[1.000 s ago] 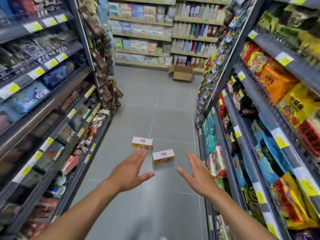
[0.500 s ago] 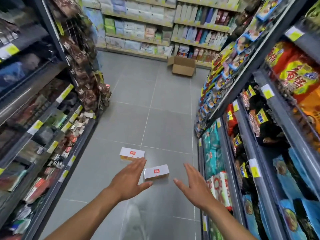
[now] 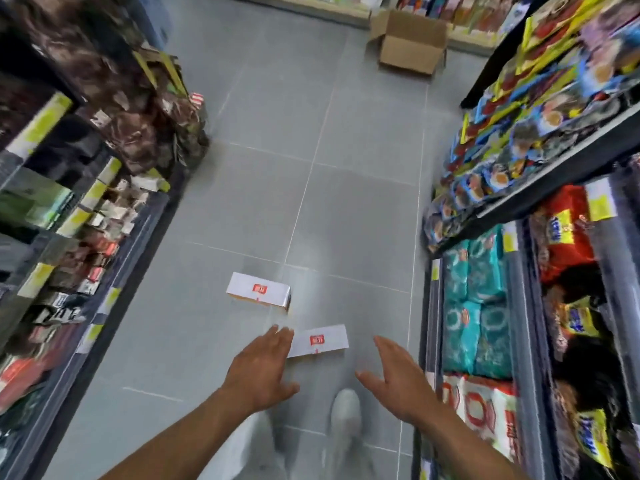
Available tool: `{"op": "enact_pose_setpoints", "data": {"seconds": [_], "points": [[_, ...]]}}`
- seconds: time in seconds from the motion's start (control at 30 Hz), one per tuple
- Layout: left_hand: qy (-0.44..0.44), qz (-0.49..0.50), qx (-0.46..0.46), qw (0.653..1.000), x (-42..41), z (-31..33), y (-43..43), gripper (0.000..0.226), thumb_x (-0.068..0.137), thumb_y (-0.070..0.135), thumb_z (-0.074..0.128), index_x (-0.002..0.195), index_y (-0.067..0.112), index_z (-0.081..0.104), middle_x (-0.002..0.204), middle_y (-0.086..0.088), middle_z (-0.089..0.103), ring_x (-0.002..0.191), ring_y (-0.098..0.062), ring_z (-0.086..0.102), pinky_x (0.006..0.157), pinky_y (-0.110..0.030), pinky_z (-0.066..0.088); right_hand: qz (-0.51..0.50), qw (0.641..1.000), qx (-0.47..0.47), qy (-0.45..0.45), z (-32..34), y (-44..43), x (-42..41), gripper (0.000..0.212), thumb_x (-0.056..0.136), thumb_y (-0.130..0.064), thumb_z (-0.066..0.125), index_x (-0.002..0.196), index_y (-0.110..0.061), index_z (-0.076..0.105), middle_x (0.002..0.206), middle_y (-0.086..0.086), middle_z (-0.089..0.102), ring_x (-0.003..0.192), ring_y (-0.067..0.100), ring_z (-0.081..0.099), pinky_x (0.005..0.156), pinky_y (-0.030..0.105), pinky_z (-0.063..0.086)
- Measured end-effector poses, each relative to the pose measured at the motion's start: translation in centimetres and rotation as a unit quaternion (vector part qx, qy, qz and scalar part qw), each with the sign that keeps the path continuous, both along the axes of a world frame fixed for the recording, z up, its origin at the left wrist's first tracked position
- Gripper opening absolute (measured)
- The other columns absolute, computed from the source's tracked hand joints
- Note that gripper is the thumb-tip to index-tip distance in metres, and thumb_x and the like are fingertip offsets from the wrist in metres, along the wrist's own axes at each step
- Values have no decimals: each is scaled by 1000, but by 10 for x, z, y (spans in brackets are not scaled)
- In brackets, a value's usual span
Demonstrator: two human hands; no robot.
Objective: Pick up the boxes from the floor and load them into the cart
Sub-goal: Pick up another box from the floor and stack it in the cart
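Two small white boxes with red labels lie on the grey tiled floor of a shop aisle. The nearer box lies just in front of my hands. The farther box lies a little beyond it to the left. My left hand is open, fingers spread, its fingertips overlapping the near box's left end in the view. My right hand is open too, to the right of that box and apart from it. Both hands hold nothing. No cart is in view.
Stocked shelves line the left side and snack shelves line the right, leaving a narrow aisle. An open cardboard carton stands at the far end. My shoe is on the floor below the hands.
The view has tilted down and moved closer to the boxes. Both open hands have come nearer the near box, the left one now reaching its left end.
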State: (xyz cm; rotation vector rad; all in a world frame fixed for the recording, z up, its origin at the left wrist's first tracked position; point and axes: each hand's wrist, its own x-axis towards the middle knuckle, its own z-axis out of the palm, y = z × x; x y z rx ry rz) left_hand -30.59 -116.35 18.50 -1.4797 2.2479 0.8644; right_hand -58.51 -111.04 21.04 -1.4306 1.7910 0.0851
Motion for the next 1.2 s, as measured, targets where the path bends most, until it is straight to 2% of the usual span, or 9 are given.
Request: {"op": "enact_pose_setpoints", "data": {"seconds": [0.07, 0.17, 0.27, 0.47, 0.57, 0.67, 0.8, 0.9, 1.2], "points": [[-12, 4, 12, 1000, -11, -51, -10, 104, 86, 63, 62, 162, 18, 7, 170, 0, 10, 157, -19, 5, 123, -34, 19, 17, 1000, 20, -3, -52, -20, -5, 74, 82, -66, 53, 147, -33, 41, 148, -9, 47, 138, 18, 43, 110, 35, 38], [-43, 1, 23, 999, -33, -130, -24, 104, 89, 64, 60, 163, 19, 1, 170, -1, 4, 157, -21, 3, 124, -34, 16, 48, 998, 46, 20, -149, -42, -10, 89, 75, -71, 66, 150, -36, 35, 152, -10, 41, 140, 17, 37, 110, 44, 41], [-45, 5, 30, 999, -46, -215, -34, 103, 88, 61, 64, 162, 19, 7, 170, -1, 10, 157, -23, 7, 124, -40, 18, 120, 989, 58, 58, -249, -60, -14, 103, 76, -63, 73, 159, -29, 21, 163, -4, 28, 149, 20, 25, 113, 51, 40], [-70, -1, 58, 996, -52, -370, -44, 105, 87, 59, 68, 161, 24, 2, 170, 2, 3, 157, -25, -2, 124, -56, 10, 223, 968, 42, 105, -393, -84, -3, 90, 90, -36, 70, 161, -28, 15, 169, -2, 15, 156, 25, 7, 119, 59, 28], [-77, -3, 59, 995, -54, -434, -43, 111, 84, 63, 68, 160, 26, -4, 170, 1, -1, 157, -28, -3, 120, -66, 9, 258, 958, 19, 126, -452, -86, 7, 97, 90, -41, 73, 160, -30, 6, 171, -1, 7, 158, 29, 0, 120, 67, 16], [-66, 7, 52, 996, -59, -478, -39, 113, 81, 60, 74, 160, 26, 0, 169, -1, 7, 156, -31, 7, 116, -68, 22, 284, 947, 9, 150, -497, -89, 12, 105, 86, -50, 75, 159, -32, 2, 170, 1, 7, 158, 32, 1, 117, 72, 14], [-27, 28, 9, 999, -63, -506, -37, 102, 77, 60, 77, 154, 21, 22, 152, -6, 40, 136, -29, 41, 94, -50, 55, 259, 955, -14, 143, -519, -90, 13, 94, 82, -47, 78, 153, -30, 20, 159, 1, 34, 149, 30, 27, 108, 65, 40], [-9, 34, 9, 999, -60, -503, -38, 99, 76, 57, 79, 151, 21, 26, 147, -4, 45, 130, -26, 46, 90, -46, 58, 252, 958, -31, 132, -516, -89, 15, 87, 81, -44, 79, 149, -28, 27, 150, -1, 44, 139, 27, 38, 97, 52, 52], [5, 23, 21, 999, -49, -405, -61, 93, 81, 55, 76, 153, 25, 24, 150, 2, 43, 133, -20, 45, 101, -41, 53, 234, 965, -40, 114, -431, -101, 25, 93, 74, -50, 83, 149, -32, 30, 147, -3, 48, 135, 25, 45, 99, 52, 53]]}}
